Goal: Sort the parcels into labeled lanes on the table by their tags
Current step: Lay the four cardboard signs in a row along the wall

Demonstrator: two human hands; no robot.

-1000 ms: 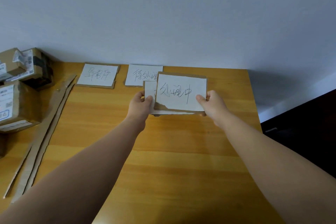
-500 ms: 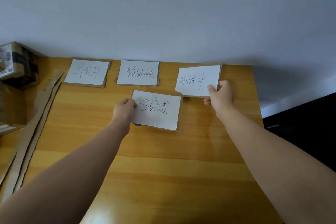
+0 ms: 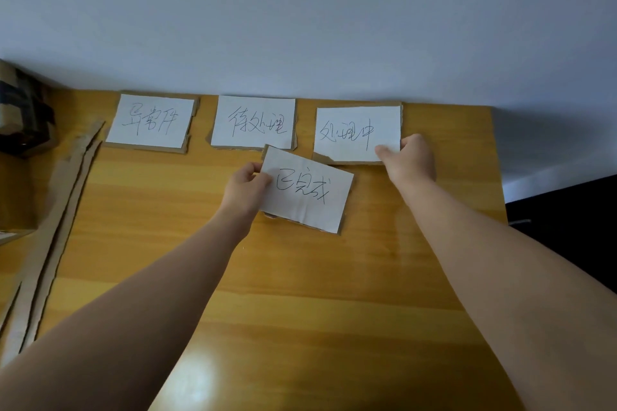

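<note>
Currently both hands are on label cards. Left hand pinches the 已完成 card at one short edge, thumb on the white face, the other fingers curled round the edge. The card is skewed and runs out from those fingers toward the right hand. Its far corner overlaps the near edge of the 待处理 card in view; can't tell if the two touch, or if the held card is clear of the counter.

Right hand holds the 处理中 card at its near corner, thumb on top, the remaining fingers wrapped at the side edge. That card lies just beyond the fingers, close to the wall. The corner farthest from the grip looks slightly raised, with a shadow under it.

Cards in line along the wall side, going away from the right fingers: 处理中, 待处理, then the 异常件 card. The last two lie flat with no hand on them.

Parcels sit at the counter's edge, well apart from the left fingers, past the 异常件 card. None is in a lane. Cardboard strips lie between the parcels and the left forearm.
</note>
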